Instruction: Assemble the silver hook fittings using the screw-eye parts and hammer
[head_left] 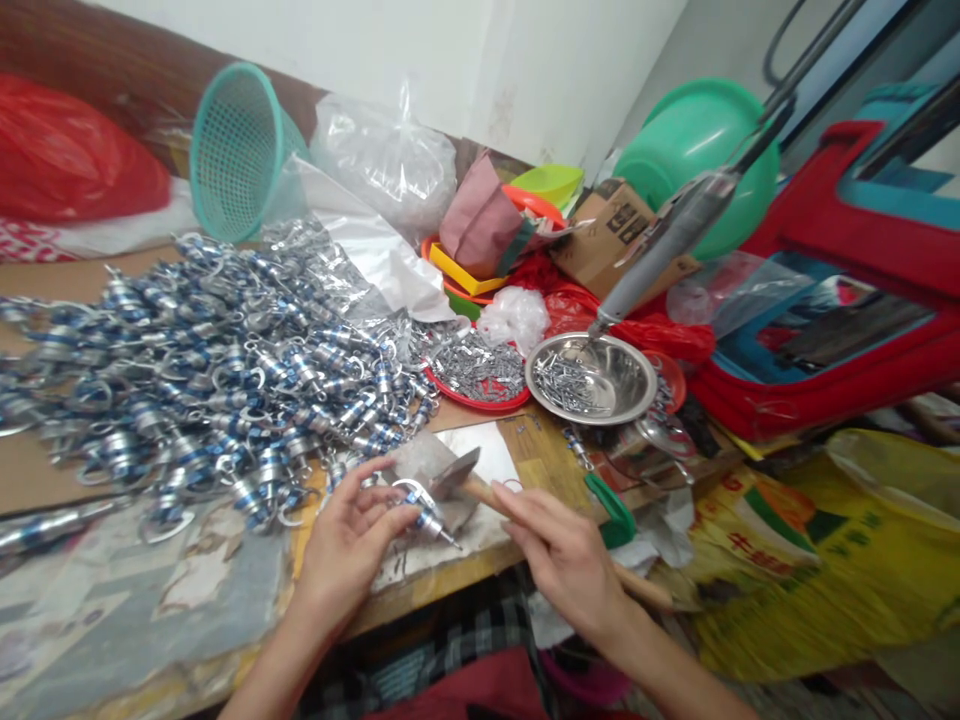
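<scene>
My left hand (360, 525) pinches a small blue and silver metal part (429, 522) by its near side, over the table's front edge. Wrapped round the wooden handle of a hammer (456, 474) is my right hand (559, 550). The dark hammer head lies just beyond the part, above a grey metal block (420, 460); whether they touch is unclear. A large heap of similar blue and silver parts (225, 370) spreads to the left of my hands.
Small metal pieces fill a red tray (517, 402) and partly a steel bowl (637, 385) behind my hands. Beyond stand a teal basket (236, 150) and a green basin (705, 130). A grey tool arm (667, 240) slants above the bowl. Yellow sacks (840, 560) lie right.
</scene>
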